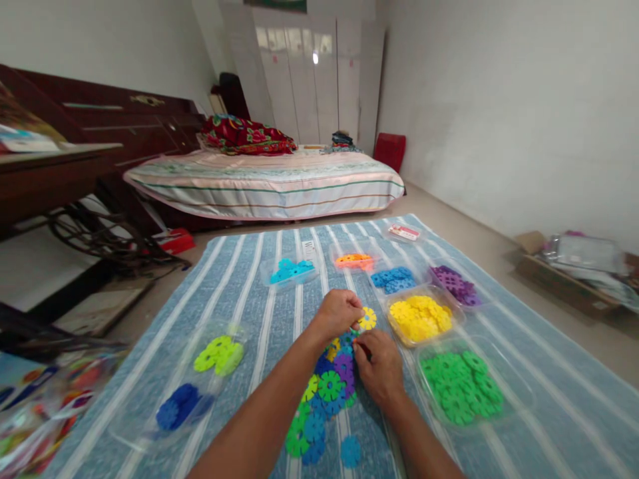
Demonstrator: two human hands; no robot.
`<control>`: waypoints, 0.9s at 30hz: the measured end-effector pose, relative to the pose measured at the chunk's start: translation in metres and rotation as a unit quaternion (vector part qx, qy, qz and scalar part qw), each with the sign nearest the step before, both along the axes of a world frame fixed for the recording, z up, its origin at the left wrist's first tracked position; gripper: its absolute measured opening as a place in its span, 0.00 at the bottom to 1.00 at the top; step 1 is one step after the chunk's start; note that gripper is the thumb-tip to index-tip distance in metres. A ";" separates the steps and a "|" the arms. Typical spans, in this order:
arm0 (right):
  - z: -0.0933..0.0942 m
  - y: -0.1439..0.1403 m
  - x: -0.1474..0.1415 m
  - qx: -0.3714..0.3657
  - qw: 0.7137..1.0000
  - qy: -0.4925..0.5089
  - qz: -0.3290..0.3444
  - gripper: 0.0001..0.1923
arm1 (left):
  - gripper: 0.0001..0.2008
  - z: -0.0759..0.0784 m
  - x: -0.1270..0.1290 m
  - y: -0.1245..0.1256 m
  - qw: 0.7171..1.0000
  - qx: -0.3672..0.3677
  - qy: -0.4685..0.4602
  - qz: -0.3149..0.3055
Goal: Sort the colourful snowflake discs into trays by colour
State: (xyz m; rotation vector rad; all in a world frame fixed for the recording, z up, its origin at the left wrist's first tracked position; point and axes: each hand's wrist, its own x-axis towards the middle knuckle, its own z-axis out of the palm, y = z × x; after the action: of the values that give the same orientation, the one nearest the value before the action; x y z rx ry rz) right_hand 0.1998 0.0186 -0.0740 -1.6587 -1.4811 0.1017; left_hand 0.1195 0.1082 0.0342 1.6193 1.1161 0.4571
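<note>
Hands pinching the snowflake-disc model

Left hand [339, 313] and right hand [379, 366] both grip the interlocked disc model [327, 389] lying beneath them; a yellow disc [368, 319] sits at their fingertips. Pressing askew could pop joints apart

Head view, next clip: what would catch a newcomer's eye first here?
Both hands meet at mid-cloth: the left hand pinches a yellow plastic snowflake disc, the right hand rests on a chain of multicoloured interlocked plastic discs. To their right, clear plastic trays of bright yellow discs and green discs stand out on the blue striped cloth.
</note>
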 end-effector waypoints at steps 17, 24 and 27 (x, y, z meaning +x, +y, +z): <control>0.002 -0.007 0.003 -0.035 0.999 0.002 0.011 0.10 | 0.07 0.000 -0.058 0.003 0.922 0.239 0.289 -0.097; -0.002 -0.009 0.006 -0.028 0.999 -0.010 0.016 0.11 | 0.04 -0.012 -0.110 -0.038 0.899 0.177 0.379 -0.131; -0.004 -0.010 0.007 -0.031 0.999 -0.011 0.019 0.12 | 0.10 -0.013 -0.112 -0.051 0.890 0.190 0.387 -0.149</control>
State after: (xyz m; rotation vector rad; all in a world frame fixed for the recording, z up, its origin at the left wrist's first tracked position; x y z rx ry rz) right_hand 0.2068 0.0081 -0.0778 -1.6859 -1.5404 0.1531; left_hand 0.0075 0.0569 0.0208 2.3828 1.3620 -0.2314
